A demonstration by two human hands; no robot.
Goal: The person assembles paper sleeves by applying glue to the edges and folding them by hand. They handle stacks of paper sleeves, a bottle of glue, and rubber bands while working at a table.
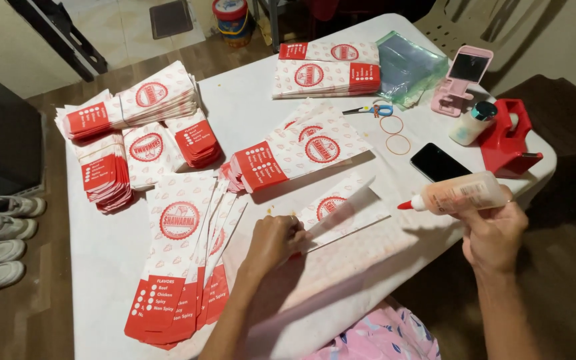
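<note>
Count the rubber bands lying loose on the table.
2: a smaller rubber band beside the scissors, a larger rubber band just below it near the black phone. Others may be hidden.

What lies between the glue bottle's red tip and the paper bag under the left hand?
Only bare white table separates the glue bottle from the paper bag, seen in the head view.
</note>
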